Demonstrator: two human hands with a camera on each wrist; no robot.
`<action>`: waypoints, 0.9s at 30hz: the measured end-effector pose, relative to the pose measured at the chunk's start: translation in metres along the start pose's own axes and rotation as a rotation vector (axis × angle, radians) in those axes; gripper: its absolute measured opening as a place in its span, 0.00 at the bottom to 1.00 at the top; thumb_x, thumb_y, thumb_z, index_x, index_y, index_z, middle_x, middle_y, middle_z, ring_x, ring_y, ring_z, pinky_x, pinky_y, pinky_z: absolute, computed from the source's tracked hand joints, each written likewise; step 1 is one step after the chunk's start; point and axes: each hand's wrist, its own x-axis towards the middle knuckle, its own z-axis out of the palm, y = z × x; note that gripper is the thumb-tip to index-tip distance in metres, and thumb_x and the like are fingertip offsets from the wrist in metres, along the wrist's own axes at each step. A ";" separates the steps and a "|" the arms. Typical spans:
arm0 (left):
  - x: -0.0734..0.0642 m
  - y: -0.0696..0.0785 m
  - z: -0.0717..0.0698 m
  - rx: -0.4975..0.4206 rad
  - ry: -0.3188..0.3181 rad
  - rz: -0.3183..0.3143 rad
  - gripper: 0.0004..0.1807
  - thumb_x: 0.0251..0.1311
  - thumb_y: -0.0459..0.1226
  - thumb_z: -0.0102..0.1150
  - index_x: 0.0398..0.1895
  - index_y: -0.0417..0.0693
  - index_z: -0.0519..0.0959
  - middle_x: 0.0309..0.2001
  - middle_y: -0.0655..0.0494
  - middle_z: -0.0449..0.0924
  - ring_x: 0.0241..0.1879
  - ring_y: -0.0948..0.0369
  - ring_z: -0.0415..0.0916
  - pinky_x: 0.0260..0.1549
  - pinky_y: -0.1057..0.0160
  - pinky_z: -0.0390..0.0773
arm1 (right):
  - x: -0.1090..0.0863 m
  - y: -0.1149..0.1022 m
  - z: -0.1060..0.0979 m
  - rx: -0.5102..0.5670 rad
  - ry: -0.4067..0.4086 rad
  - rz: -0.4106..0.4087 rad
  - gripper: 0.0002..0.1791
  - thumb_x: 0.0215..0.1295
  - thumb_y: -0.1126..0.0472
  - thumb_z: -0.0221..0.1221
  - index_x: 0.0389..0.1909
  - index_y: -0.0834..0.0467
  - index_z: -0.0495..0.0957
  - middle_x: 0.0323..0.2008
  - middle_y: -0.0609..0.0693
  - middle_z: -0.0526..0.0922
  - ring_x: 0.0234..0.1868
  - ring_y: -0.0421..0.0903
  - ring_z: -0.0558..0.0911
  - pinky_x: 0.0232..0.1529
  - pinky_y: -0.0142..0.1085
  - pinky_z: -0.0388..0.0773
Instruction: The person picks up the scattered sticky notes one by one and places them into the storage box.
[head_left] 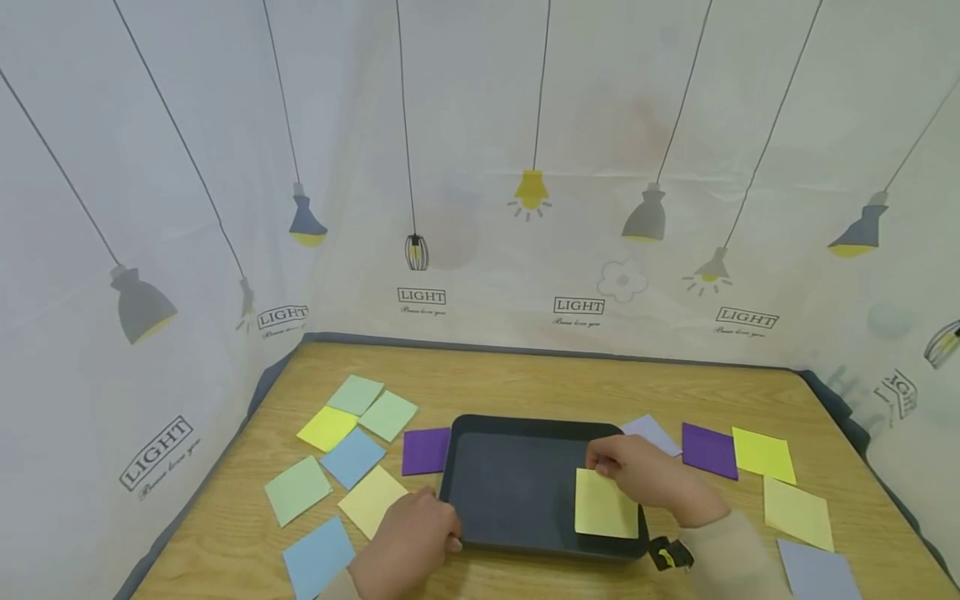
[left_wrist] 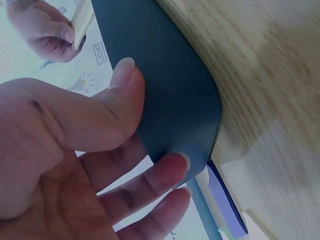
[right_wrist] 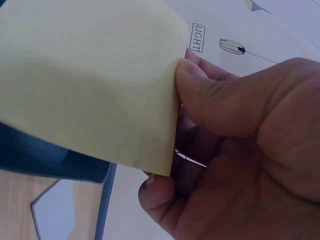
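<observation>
While left hand [head_left: 409, 533] clamps its fingers on near-left corner of dark rectangular tray [head_left: 510, 492], right hand [head_left: 654, 472] pinches pale-yellow square paper note [head_left: 606, 507] by one edge over tray's right end; light, level grip should limit creasing

Looked soft and even in the head view, greyish on the backdrop [head_left: 480, 100] at the top, blurred in the small script [head_left: 423, 312]. Stretched toward the side edges. Washed out almost to white at upper left of the left wrist view, dimming over the tray [left_wrist: 175, 75]. Fell in soft shade across the note [right_wrist: 85, 85] and right hand [right_wrist: 240, 140] in the right wrist view.
</observation>
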 end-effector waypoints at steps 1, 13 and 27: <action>0.000 0.000 0.000 0.000 0.002 0.001 0.05 0.51 0.42 0.76 0.22 0.60 0.89 0.24 0.68 0.85 0.30 0.60 0.77 0.32 0.62 0.79 | 0.000 0.001 0.002 0.005 -0.007 0.002 0.11 0.72 0.70 0.54 0.35 0.53 0.80 0.29 0.43 0.77 0.28 0.37 0.69 0.31 0.32 0.68; 0.001 0.001 -0.001 0.024 -0.013 -0.005 0.05 0.51 0.43 0.75 0.21 0.61 0.88 0.23 0.69 0.84 0.27 0.63 0.72 0.27 0.63 0.75 | 0.007 -0.001 0.017 0.005 -0.109 0.047 0.12 0.71 0.72 0.53 0.32 0.53 0.78 0.29 0.44 0.77 0.27 0.39 0.69 0.30 0.35 0.68; 0.002 0.002 -0.002 0.023 -0.020 -0.015 0.05 0.51 0.43 0.76 0.22 0.60 0.89 0.23 0.68 0.84 0.26 0.64 0.70 0.26 0.64 0.73 | 0.012 -0.002 0.026 -0.046 -0.110 0.129 0.16 0.66 0.77 0.53 0.27 0.53 0.77 0.27 0.45 0.76 0.27 0.43 0.69 0.31 0.39 0.66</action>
